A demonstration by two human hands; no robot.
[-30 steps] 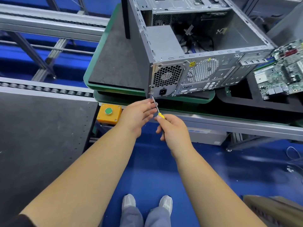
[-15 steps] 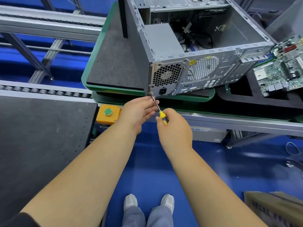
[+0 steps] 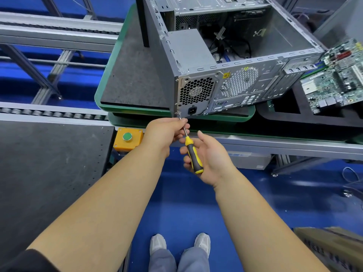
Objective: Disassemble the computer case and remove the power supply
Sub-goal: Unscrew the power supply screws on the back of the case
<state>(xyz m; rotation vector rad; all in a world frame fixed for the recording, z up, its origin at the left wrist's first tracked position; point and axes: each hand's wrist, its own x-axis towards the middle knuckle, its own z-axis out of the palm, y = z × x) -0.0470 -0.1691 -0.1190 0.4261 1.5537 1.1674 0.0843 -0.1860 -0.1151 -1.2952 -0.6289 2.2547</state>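
An open grey computer case (image 3: 275, 46) lies on its side on a green tray (image 3: 110, 79). The grey power supply (image 3: 190, 50) sits in its near left corner, its fan grille and socket facing me. A yellow and black screwdriver (image 3: 191, 152) has its tip on a screw (image 3: 179, 114) at the lower left corner of the power supply's rear plate. My left hand (image 3: 165, 134) pinches the metal shaft near the tip. My right hand (image 3: 208, 156) has turned palm up, its fingers loosened, with the handle lying across the palm.
A green motherboard (image 3: 337, 75) leans on a black foam tray (image 3: 284, 112) at the right. An orange box with a green button (image 3: 128, 139) sits on the bench edge left of my hands. A roller conveyor (image 3: 49, 114) and a black mat (image 3: 49, 163) lie left. A cardboard box (image 3: 334, 250) stands lower right.
My right hand rolled from fist-over-handle to palm up, so the whole handle shows now. The left hand kept pinching the shaft at the screw.
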